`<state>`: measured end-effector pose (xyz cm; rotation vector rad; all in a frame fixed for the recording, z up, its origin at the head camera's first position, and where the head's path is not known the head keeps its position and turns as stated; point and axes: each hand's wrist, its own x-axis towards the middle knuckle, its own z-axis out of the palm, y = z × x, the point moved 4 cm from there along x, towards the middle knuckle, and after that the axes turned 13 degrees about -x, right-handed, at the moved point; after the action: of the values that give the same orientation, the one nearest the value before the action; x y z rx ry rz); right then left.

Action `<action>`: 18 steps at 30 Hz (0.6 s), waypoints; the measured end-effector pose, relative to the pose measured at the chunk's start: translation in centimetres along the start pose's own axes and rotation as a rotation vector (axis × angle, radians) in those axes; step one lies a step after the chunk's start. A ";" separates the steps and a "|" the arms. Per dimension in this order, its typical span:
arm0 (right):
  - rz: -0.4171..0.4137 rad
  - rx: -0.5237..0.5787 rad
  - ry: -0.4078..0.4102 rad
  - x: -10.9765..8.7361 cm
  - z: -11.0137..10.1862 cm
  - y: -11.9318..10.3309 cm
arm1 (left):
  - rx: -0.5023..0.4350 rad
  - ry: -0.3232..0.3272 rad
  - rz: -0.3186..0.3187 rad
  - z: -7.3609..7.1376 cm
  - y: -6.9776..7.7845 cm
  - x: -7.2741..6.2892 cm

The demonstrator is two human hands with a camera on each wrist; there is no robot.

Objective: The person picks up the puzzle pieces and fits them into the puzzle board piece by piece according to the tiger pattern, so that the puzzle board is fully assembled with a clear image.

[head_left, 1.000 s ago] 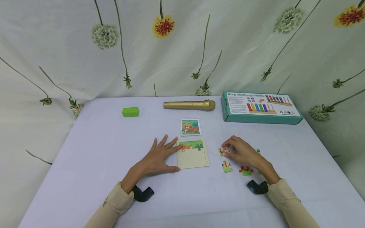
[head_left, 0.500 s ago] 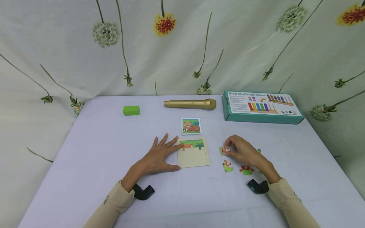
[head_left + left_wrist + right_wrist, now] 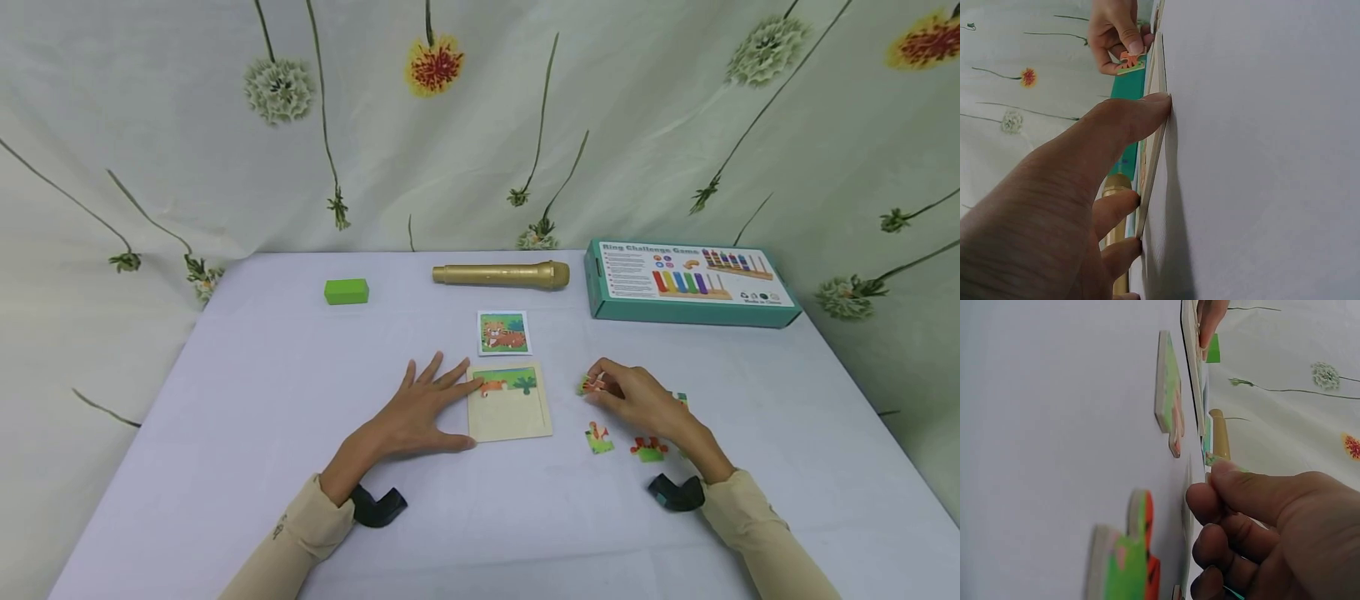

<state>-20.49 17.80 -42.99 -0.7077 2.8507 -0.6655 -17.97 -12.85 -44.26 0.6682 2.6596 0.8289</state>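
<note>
Orange-and-green puzzle piece [image 3: 591, 385] is pinched in R hand [image 3: 639, 398], right of the tray [image 3: 510, 421], green side facing tray, long axis unclear as it's part-hidden; L hand [image 3: 423, 412] lies spread, touching tray's left edge. Prob pick-up stage, next move likely calls for carrying piece over tray & aligning it

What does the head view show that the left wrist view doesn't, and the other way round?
Only the head view shows the green block, the tan sleeves and the black wrist devices. Only the left wrist view gives a low, edge-on look at the puzzle board, showing its thin side up close. Both show the left hand touching that board, the right hand pinching a puzzle piece, the gold microphone, the teal box and the flowered cloth.
</note>
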 end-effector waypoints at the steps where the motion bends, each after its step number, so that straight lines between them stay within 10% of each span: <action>1: -0.001 0.006 0.001 0.0 0.0 0.0 | 0.001 0.000 0.000 0.0 0.0 0.0; 18: -0.022 0.123 -0.009 0.7 -0.2 -0.6 | -0.001 0.002 0.004 0.0 0.1 0.0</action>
<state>-20.93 17.12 -42.53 -0.7214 2.7692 -0.8307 -17.95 -12.82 -44.21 0.6724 2.6601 0.8323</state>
